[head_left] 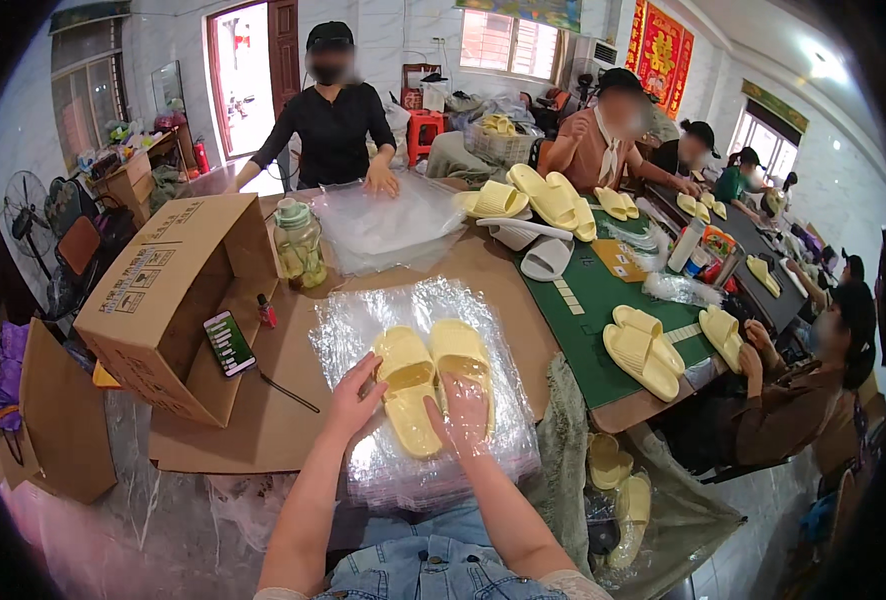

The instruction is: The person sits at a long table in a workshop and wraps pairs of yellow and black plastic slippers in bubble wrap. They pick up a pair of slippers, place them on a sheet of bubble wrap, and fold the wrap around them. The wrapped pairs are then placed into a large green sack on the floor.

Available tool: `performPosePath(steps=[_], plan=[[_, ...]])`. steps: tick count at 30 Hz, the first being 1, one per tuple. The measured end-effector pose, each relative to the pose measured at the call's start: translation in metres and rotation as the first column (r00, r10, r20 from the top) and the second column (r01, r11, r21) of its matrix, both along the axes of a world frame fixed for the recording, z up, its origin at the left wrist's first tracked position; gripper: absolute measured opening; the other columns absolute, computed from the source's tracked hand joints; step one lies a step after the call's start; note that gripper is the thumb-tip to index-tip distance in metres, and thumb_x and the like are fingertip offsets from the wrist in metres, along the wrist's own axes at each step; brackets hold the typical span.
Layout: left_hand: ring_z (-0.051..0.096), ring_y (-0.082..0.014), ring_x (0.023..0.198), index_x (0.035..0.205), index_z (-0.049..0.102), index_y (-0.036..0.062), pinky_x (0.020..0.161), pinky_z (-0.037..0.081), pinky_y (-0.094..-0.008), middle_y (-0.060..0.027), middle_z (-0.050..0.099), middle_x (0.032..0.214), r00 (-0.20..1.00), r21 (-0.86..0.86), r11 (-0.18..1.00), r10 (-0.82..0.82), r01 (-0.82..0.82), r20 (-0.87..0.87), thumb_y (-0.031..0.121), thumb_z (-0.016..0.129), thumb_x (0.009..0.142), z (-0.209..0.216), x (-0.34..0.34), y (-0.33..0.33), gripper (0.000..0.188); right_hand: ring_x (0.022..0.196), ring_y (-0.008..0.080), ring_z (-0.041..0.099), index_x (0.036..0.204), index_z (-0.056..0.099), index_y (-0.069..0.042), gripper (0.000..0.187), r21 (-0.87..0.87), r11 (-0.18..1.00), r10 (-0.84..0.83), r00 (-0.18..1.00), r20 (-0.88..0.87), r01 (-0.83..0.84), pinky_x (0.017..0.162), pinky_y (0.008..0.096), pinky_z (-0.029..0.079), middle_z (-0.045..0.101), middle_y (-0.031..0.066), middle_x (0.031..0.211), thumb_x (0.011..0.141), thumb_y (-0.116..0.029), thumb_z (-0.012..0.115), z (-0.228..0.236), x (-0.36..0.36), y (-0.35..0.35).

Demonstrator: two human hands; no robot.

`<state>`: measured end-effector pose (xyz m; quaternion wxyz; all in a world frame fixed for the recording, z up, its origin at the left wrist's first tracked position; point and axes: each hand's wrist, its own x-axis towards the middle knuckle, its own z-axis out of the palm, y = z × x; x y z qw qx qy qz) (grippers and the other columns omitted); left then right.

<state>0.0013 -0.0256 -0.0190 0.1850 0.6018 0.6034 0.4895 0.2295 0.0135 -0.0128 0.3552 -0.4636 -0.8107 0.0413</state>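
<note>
A pair of pale yellow slippers lies side by side, toes away from me, on a thick stack of clear plastic bags (363, 330). My left hand (360, 396) has its fingers closed along the outer edge of the left slipper (409, 425). Over the right slipper (460, 343) lies my right hand (465, 408), fingers on its strap and thumb between the two. Shiny clear film seems to cover the right hand and that slipper; I cannot make out where the film's opening lies.
Left of the stack stand an open cardboard box (163, 300), a phone (229, 343), a small red bottle (267, 310) and a glass jar (300, 245). Across the table a person (335, 130) touches more plastic sheets (393, 220). More slippers (645, 352) lie on a green mat (603, 385) at right.
</note>
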Motion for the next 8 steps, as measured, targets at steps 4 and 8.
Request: performPosePath(steps=[4, 8], plan=[[0.052, -0.0314, 0.138, 0.143, 0.058, 0.0151, 0.113, 0.044, -0.0393, -0.0169, 0.052, 0.151, 1.000, -0.004, 1.000, 0.013, -0.013, -0.007, 0.020, 0.073, 0.091, -0.0034, -0.0009, 0.0004, 0.054, 0.119, 0.0372, 0.058, 0.136, 0.059, -0.004, 0.058, -0.028, 0.999, -0.018, 1.000, 0.023, 0.019, 0.101, 0.0511, 0.042, 0.064, 0.0189, 0.128, 0.089, -0.036, 0.071, 0.0014, -0.0006, -0.0013], [0.051, -0.0306, 0.139, 0.144, 0.058, 0.0152, 0.114, 0.043, -0.0390, -0.0163, 0.051, 0.152, 1.000, 0.005, 1.000, -0.001, 0.001, 0.003, 0.022, 0.072, 0.092, -0.0040, -0.0007, 0.0012, 0.054, 0.121, 0.0368, 0.057, 0.137, 0.058, -0.006, 0.059, -0.053, 0.998, -0.017, 1.000, 0.014, 0.018, 0.102, 0.0516, 0.041, 0.063, 0.0185, 0.130, 0.089, -0.037, 0.071, -0.0001, -0.0010, -0.0009]])
